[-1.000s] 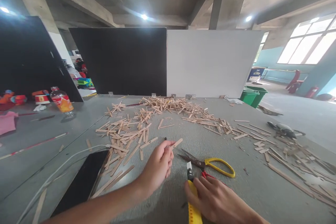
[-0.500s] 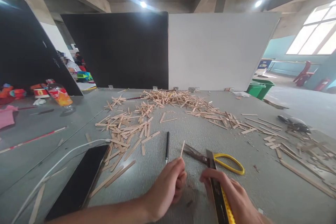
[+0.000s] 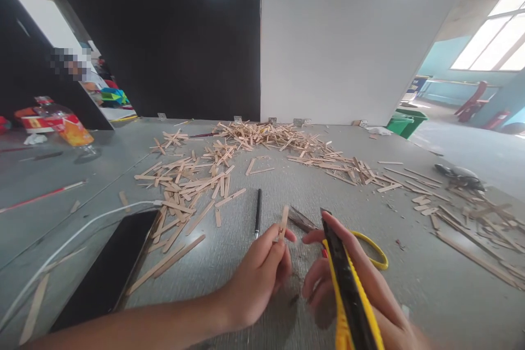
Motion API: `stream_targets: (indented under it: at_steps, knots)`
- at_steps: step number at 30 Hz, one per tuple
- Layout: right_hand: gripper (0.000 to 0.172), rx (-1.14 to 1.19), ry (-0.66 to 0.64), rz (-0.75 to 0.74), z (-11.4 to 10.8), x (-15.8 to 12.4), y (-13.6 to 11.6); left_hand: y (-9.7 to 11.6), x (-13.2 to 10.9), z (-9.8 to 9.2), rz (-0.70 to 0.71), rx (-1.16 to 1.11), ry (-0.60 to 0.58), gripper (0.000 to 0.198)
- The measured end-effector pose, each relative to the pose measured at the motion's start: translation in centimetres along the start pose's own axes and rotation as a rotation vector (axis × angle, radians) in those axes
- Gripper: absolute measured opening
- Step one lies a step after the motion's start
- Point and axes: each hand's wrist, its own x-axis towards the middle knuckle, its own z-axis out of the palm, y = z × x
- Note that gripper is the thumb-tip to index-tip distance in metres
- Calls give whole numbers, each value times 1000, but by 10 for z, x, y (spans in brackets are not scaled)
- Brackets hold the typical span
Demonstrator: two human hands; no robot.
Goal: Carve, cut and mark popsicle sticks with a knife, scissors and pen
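Between the thumb and fingers of my left hand (image 3: 262, 270) stands a short wooden craft stick (image 3: 284, 216), its flat face toward me and a small dark nick near my fingertips. My right hand (image 3: 365, 279) holds a yellow and black utility knife (image 3: 348, 279), index finger stretched along its top and the other fingers partly curled. The knife points away from me, beside the stick and apart from it. Behind my right hand lies a pair of scissors (image 3: 375, 246) with yellow handles, partly hidden. A thin black pen-like tool (image 3: 258, 210) rests left of the stick.
Many loose craft sticks (image 3: 197, 180) are heaped in an arc across the grey table (image 3: 303, 180). A black phone (image 3: 110, 268) with a white cable (image 3: 88, 229) lies at left. A drink bottle (image 3: 68, 126) stands farther back. Black (image 3: 164, 38) and white panels (image 3: 348, 44) close the far edge.
My left hand has turned the craft stick so that its broad face shows. The knife has tilted and come nearer, with my index finger now extended along it. The view has dipped downward.
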Motion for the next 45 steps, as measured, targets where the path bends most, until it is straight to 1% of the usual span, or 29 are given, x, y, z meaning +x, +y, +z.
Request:
stream_targets:
  at_steps: [2, 4, 6, 7, 8, 10, 12, 15, 17, 20, 23, 26, 33, 35, 40, 45]
  knots:
    - [70, -50, 66, 20, 2, 0, -2, 1, 0, -1, 4, 22, -18, 28]
    - [58, -222, 190, 55, 4, 4, -5, 3, 1, -3, 34, 73, -21, 28]
    - [49, -408, 298, 103, 7, 10, -6, 4, 2, -5, 53, 112, -22, 21]
    - [48, -468, 317, 116, 9, 12, -6, 4, 3, -5, 52, 122, -18, 17]
    - [50, -503, 311, 119, 10, 14, -6, 5, 4, -5, 47, 131, -14, 14]
    - [49, -563, 257, 132, 12, 15, -5, 6, 4, -5, 41, 158, -22, 13]
    - [46, -652, 232, 144, 13, 15, -5, 5, 4, -4, 42, 189, -27, 16]
    - [52, -735, 225, 121, 13, 13, -7, 4, 3, -3, 59, 219, -24, 22]
    - [57, -717, 212, 92, 12, 13, -10, 4, 2, -3, 67, 231, -21, 24]
    - [57, -689, 170, 87, 11, 14, -15, 4, 0, -5, 46, 244, -34, 28]
    - [57, -725, 137, 82, 9, 14, -15, 5, 0, -7, -3, 246, -50, 30]
    - [58, -779, 92, 91, 5, 12, -13, 5, 1, -9, -18, 230, -65, 27]
    - [59, -795, 26, 140, 3, 12, -13, 2, 4, -8, 82, 228, -44, 16]
    - [59, -771, 24, 140, 4, 12, -15, 2, 4, -8, 91, 235, -53, 15]
    - [60, -757, 82, 160, 5, 11, -15, 2, 3, -8, 106, 280, -67, 22]
    - [62, -747, 50, 190, 5, 11, -13, 0, 3, -8, 112, 289, -70, 26]
